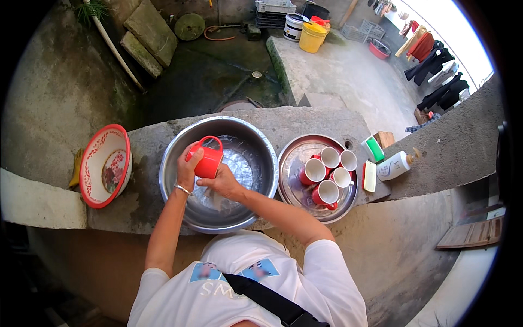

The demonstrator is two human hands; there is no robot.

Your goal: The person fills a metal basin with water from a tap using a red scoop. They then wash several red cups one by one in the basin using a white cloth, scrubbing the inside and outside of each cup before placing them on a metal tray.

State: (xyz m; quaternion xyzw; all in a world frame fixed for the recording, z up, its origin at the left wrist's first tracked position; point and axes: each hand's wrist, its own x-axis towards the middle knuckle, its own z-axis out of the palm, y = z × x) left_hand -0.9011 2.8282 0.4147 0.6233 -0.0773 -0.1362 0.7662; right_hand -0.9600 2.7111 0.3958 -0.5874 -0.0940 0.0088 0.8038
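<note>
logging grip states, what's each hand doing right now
Left hand: closed, holding the red mug.
Right hand: also holding the red mug, lower down.

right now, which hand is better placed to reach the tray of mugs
Probably the right hand: it is nearer the round metal tray, while the left hand is farther; both hold the red mug.

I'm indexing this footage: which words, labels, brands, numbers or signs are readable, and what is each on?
White shirt: pale lettering across the chest, which I won't copy out.
White pump bottle: marking on its front, too small to read reliably.
White-and-dark bucket: its label is too small to read.
Red mug in the hands: no lettering shows.
</note>
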